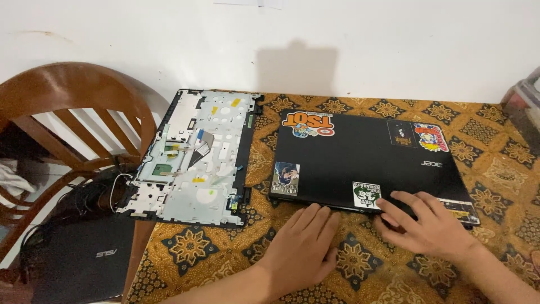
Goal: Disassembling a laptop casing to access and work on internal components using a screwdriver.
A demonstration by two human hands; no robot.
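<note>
A closed black laptop [360,157] with several stickers on its lid lies on a table covered by a brown and gold patterned cloth [214,247]. My left hand [304,245] rests flat on the cloth, its fingertips touching the laptop's front edge. My right hand [424,222] lies with spread fingers over the near right part of the lid and its front edge. Neither hand holds anything.
A removed laptop palmrest panel [194,157], inner metal side up, lies at the table's left edge, partly overhanging. A wooden chair [73,112] stands left. Another black laptop [84,259] and cables sit on the floor below. A white wall [337,39] is behind.
</note>
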